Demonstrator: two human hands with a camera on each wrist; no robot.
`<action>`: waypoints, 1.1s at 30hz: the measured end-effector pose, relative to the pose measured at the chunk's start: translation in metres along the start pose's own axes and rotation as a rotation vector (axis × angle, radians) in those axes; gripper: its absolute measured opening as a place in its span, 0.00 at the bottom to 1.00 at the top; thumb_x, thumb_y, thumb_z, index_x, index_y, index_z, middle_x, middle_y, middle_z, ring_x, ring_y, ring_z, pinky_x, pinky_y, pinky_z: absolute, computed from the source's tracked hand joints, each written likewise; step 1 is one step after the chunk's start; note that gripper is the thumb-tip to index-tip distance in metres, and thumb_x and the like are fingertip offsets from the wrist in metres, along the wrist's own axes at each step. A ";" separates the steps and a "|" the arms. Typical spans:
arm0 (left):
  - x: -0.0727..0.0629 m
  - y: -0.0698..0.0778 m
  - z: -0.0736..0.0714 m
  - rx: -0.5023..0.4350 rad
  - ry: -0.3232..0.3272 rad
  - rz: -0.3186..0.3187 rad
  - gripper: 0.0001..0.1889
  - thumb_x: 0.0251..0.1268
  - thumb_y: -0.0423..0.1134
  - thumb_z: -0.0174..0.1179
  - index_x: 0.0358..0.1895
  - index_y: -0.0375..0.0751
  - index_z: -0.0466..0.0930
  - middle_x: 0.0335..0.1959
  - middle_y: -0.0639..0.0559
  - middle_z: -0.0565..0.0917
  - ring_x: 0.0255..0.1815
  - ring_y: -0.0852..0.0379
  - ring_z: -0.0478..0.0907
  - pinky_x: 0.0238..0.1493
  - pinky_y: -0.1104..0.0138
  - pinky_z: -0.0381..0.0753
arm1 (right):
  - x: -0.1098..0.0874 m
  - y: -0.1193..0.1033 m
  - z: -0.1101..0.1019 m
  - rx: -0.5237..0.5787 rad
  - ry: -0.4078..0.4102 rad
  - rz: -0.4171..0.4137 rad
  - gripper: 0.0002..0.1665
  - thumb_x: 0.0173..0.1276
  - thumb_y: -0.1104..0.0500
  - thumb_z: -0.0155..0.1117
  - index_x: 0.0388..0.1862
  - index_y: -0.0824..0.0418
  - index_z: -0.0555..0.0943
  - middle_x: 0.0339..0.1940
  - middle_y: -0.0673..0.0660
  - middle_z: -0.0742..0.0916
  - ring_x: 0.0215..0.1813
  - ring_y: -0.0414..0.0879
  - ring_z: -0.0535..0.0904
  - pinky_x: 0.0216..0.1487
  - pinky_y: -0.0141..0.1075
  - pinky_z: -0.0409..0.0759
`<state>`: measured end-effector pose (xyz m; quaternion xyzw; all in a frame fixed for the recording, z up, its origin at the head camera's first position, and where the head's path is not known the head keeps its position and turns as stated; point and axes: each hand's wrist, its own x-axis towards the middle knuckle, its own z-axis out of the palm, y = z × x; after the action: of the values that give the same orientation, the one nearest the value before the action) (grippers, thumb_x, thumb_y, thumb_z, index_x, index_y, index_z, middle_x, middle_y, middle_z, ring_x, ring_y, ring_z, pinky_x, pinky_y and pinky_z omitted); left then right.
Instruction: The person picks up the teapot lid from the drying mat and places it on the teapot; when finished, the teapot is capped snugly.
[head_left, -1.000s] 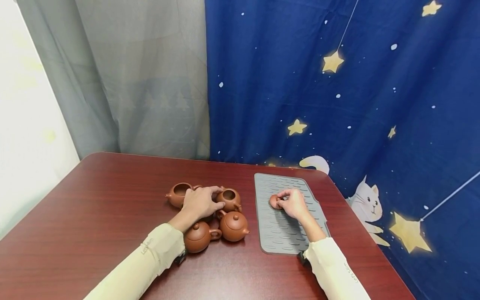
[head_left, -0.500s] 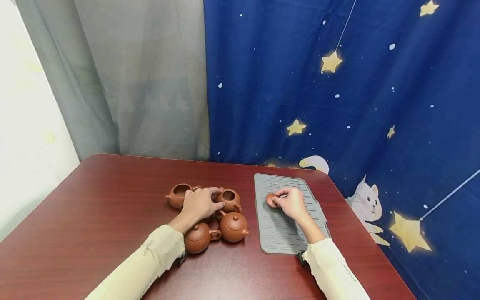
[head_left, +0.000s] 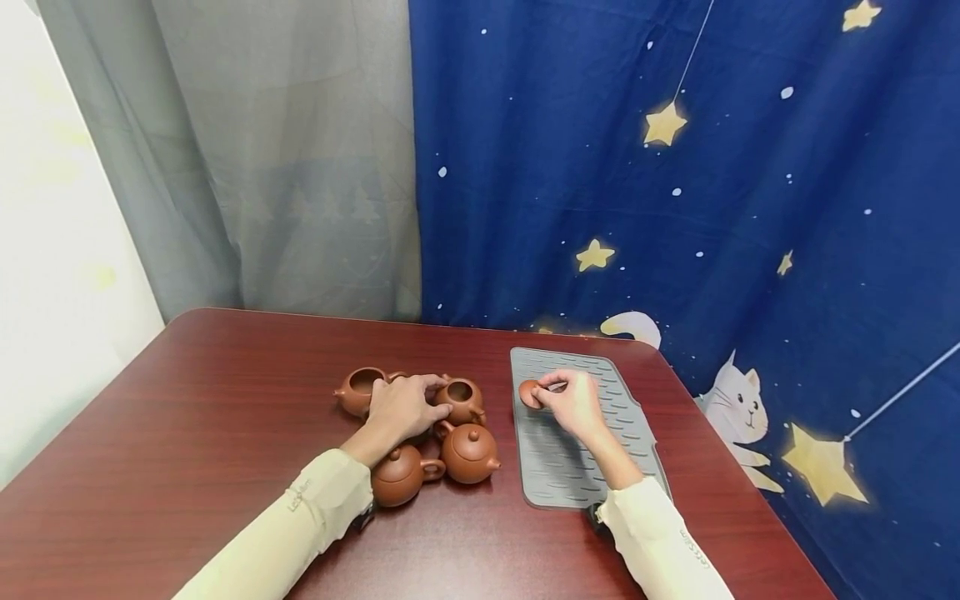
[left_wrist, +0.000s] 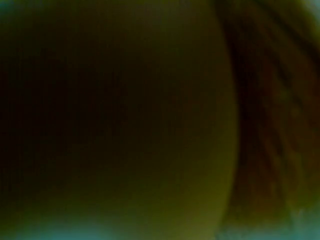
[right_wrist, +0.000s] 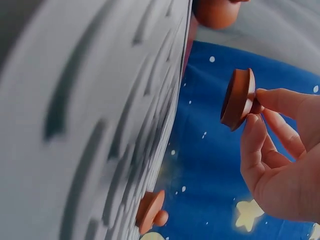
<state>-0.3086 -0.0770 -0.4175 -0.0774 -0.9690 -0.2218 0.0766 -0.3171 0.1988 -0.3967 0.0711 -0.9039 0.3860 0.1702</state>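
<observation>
My right hand (head_left: pixel 576 407) pinches a brown clay teapot lid (head_left: pixel 531 394) by its knob above the left part of the grey mat. In the right wrist view the held lid (right_wrist: pixel 238 100) is tilted, apart from the mat (right_wrist: pixel 100 120). My left hand (head_left: pixel 401 408) grips a lidless teapot (head_left: pixel 461 403), thumb and fingers at its left side. Another lidless teapot (head_left: pixel 362 387) stands left of that hand. Two lidded teapots, one on the left (head_left: pixel 397 477) and one on the right (head_left: pixel 468 454), stand nearer me. The left wrist view is dark and blurred.
A second lid (right_wrist: pixel 150 212) lies on the mat, knob up, in the right wrist view; the head view does not show it. Red-brown table (head_left: pixel 247 400) surrounds the teapots and the mat. Curtains (head_left: pixel 525 167) hang behind the table.
My right hand has carried the lid left across the mat, toward the teapots, and its top has turned more into view. The left hand and the teapots have stayed put.
</observation>
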 end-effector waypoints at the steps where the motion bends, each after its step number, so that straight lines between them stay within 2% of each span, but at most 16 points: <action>1: 0.000 0.001 0.000 0.001 -0.001 -0.003 0.24 0.57 0.57 0.68 0.58 0.61 0.82 0.48 0.57 0.87 0.48 0.48 0.81 0.48 0.51 0.62 | 0.000 -0.002 0.001 -0.005 -0.006 0.004 0.05 0.56 0.59 0.78 0.30 0.58 0.89 0.29 0.54 0.89 0.27 0.42 0.84 0.27 0.36 0.77; 7: 0.000 0.003 -0.002 -0.004 -0.003 -0.003 0.24 0.57 0.57 0.68 0.59 0.61 0.82 0.49 0.56 0.87 0.49 0.49 0.81 0.48 0.51 0.61 | 0.000 -0.012 0.006 -0.016 -0.024 0.015 0.05 0.58 0.57 0.77 0.33 0.56 0.90 0.25 0.52 0.88 0.24 0.40 0.80 0.22 0.36 0.74; 15: -0.001 0.001 -0.001 0.001 -0.016 -0.006 0.24 0.57 0.57 0.68 0.59 0.61 0.82 0.49 0.56 0.87 0.49 0.49 0.81 0.47 0.51 0.61 | 0.000 -0.027 0.017 0.059 -0.040 -0.047 0.04 0.58 0.63 0.76 0.33 0.59 0.90 0.26 0.55 0.89 0.25 0.43 0.83 0.27 0.35 0.77; 24: 0.001 0.000 0.001 0.005 -0.020 -0.011 0.24 0.57 0.57 0.68 0.59 0.60 0.82 0.49 0.55 0.87 0.49 0.49 0.81 0.47 0.51 0.60 | 0.005 -0.041 0.032 0.053 -0.053 -0.088 0.04 0.57 0.63 0.77 0.31 0.57 0.90 0.26 0.52 0.89 0.24 0.40 0.81 0.26 0.33 0.76; 33: 0.002 0.000 0.001 0.019 -0.020 -0.017 0.25 0.58 0.58 0.68 0.59 0.60 0.81 0.50 0.54 0.87 0.49 0.48 0.81 0.47 0.51 0.60 | 0.011 -0.051 0.046 0.035 -0.074 -0.118 0.04 0.56 0.62 0.78 0.30 0.57 0.89 0.27 0.50 0.89 0.28 0.45 0.82 0.28 0.32 0.76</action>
<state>-0.3103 -0.0761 -0.4180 -0.0708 -0.9724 -0.2122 0.0659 -0.3256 0.1306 -0.3876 0.1413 -0.8970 0.3881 0.1577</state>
